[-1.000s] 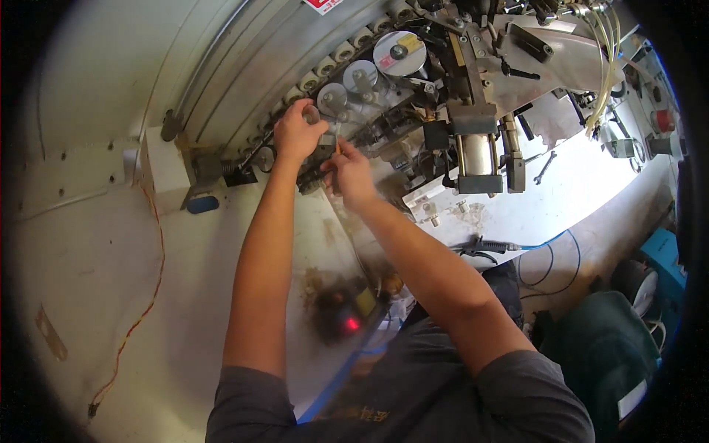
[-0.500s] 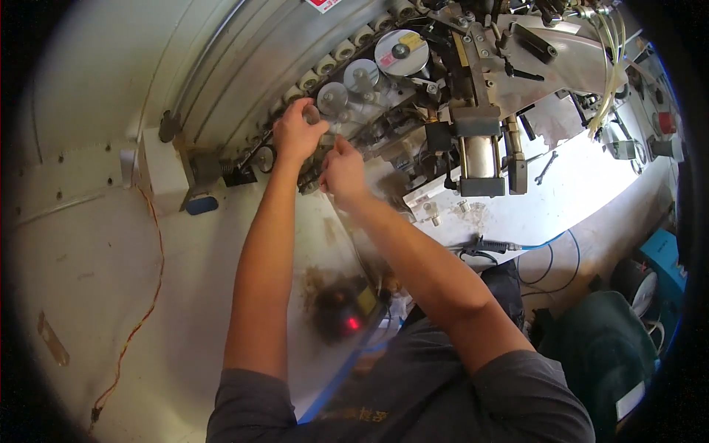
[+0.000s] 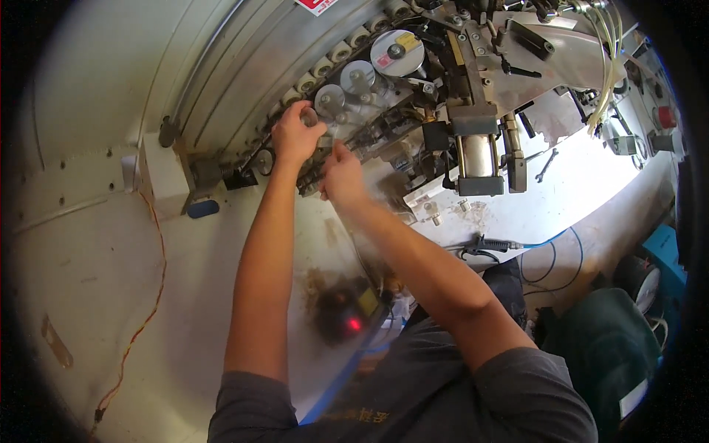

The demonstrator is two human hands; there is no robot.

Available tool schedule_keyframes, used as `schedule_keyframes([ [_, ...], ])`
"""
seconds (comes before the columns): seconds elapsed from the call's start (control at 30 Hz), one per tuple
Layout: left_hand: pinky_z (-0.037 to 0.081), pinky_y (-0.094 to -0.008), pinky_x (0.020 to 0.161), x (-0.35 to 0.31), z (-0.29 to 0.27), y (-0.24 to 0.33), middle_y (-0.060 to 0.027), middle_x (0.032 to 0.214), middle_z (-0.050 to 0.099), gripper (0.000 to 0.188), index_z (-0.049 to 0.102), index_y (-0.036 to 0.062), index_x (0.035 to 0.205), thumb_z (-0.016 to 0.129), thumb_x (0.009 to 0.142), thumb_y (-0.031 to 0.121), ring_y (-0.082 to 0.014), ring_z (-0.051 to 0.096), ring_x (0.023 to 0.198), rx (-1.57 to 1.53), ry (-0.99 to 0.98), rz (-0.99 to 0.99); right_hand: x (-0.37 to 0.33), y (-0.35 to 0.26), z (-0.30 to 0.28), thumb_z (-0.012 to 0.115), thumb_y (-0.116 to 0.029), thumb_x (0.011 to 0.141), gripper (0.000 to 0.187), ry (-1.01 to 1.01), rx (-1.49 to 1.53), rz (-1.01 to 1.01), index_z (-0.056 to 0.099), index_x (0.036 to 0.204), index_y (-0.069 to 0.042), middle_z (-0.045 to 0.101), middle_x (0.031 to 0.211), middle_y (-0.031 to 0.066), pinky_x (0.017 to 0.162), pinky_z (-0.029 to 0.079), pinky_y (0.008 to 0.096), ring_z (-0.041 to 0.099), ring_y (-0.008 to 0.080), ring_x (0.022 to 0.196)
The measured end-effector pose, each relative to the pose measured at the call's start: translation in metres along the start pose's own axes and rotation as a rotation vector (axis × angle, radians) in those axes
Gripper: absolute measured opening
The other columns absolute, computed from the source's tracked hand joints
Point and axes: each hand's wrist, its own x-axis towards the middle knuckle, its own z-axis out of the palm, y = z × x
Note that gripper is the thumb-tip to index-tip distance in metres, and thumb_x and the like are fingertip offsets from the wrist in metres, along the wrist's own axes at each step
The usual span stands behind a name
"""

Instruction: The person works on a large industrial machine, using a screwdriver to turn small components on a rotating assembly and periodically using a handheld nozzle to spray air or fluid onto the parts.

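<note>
A roller (image 3: 310, 117) is still gripped by the left hand (image 3: 295, 140), while the right hand (image 3: 343, 177) is curled, blurred, its hold untellable; work there seems unfinished.

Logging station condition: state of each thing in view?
Left hand: thumb and fingers around a small roller.
Right hand: fingers curled, blurred; any tool in it unclear.
Red light: lit.
Air gun: lying on the white bench, unheld.
Blue hose: slack, looped.
Wrench: lying on the bench, apart from both hands.
Twisted wire: slack, curving.
</note>
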Motion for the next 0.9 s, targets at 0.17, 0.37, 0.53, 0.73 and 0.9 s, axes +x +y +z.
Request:
schedule_keyframes([
  [0.17, 0.049, -0.0400, 0.095, 0.002, 0.003, 0.006, -0.0033, 0.110, 0.072, 0.059, 0.064, 0.0112, 0.128, 0.075, 0.072, 0.027, -0.0289, 0.068, 0.106, -0.015, -0.012, -0.010, 0.005, 0.000, -0.003, 0.038, -0.002, 0.097, 0.064, 0.002, 0.071, -0.011, 0.023, 0.159, 0.002, 0.054, 0.078, 0.0100, 0.039, 0.042, 0.0362, 0.051, 0.0186, 0.044],
  [0.37, 0.049, -0.0398, 0.095, 0.002, 0.003, 0.005, -0.0026, 0.108, 0.072, 0.058, 0.064, 0.0119, 0.127, 0.076, 0.072, 0.026, -0.0287, 0.068, 0.105, -0.002, -0.006, 0.002, 0.009, -0.002, -0.014, 0.040, -0.003, 0.097, 0.024, -0.003, 0.069, 0.012, 0.053, 0.116, 0.003, 0.050, 0.070, 0.0071, 0.038, 0.042, 0.0359, 0.050, 0.0188, 0.044],
  [0.53, 0.050, -0.0400, 0.094, 0.000, 0.001, 0.004, -0.0033, 0.108, 0.072, 0.058, 0.064, 0.0129, 0.126, 0.076, 0.071, 0.026, -0.0298, 0.068, 0.105, 0.003, -0.020, -0.008, -0.003, -0.005, -0.014, 0.042, -0.004, 0.096, 0.007, 0.003, 0.015, 0.027, 0.048, 0.099, -0.003, 0.047, 0.066, 0.0055, 0.037, 0.041, 0.0350, 0.049, 0.0184, 0.043],
  [0.73, 0.050, -0.0414, 0.095, 0.001, 0.001, 0.001, -0.0072, 0.114, 0.072, 0.060, 0.064, 0.0125, 0.127, 0.077, 0.071, 0.027, -0.0308, 0.067, 0.108, 0.019, -0.016, 0.018, -0.004, -0.010, -0.021, 0.042, -0.004, 0.095, 0.014, -0.027, 0.042, 0.046, 0.052, 0.105, -0.002, 0.047, 0.067, 0.0045, 0.037, 0.039, 0.0333, 0.048, 0.0174, 0.043],
  [0.9, 0.050, -0.0423, 0.095, 0.002, 0.001, 0.004, -0.0092, 0.117, 0.071, 0.061, 0.063, 0.0112, 0.128, 0.077, 0.070, 0.026, -0.0319, 0.067, 0.109, 0.019, -0.029, 0.019, 0.001, -0.008, -0.034, 0.048, -0.009, 0.094, 0.047, -0.068, -0.008, 0.056, 0.052, 0.140, 0.000, 0.057, 0.076, 0.0069, 0.038, 0.038, 0.0322, 0.052, 0.0166, 0.045],
])
